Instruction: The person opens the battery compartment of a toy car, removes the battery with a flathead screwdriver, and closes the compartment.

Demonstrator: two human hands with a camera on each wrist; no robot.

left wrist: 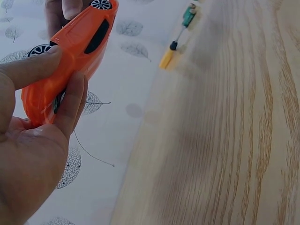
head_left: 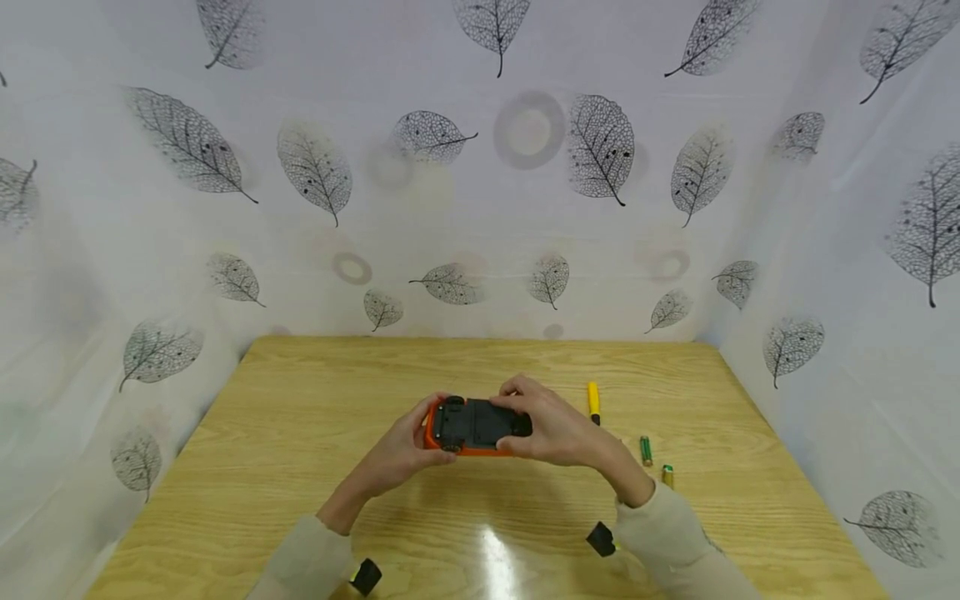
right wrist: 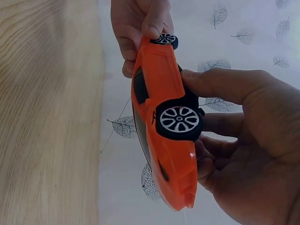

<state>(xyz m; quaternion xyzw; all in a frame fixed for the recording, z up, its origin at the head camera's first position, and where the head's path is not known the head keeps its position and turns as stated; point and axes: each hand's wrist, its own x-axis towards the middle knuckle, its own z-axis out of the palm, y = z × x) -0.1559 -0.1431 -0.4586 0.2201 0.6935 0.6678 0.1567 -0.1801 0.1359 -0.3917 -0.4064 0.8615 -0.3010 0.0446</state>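
Note:
An orange toy car [head_left: 461,427] is held above the table, its black underside facing up in the head view. My left hand [head_left: 401,450] grips one end, thumb along the near side, fingers round the body, as the left wrist view also shows with the orange shell [left wrist: 70,61]. At the other end is my right hand [head_left: 551,421], thumb and fingers pinching across the black base. In the right wrist view its thumb [right wrist: 220,84] touches the underside beside a black wheel [right wrist: 179,119] with silver spokes. Some right fingertips are hidden behind the car.
On the wooden table [head_left: 300,400], right of my hands, lies a yellow-handled screwdriver [head_left: 593,398]. Nearer me are a green battery [head_left: 646,451] and another battery [head_left: 667,475], partly hidden by my sleeve. White leaf-patterned cloth [head_left: 450,217] hangs behind and at both sides.

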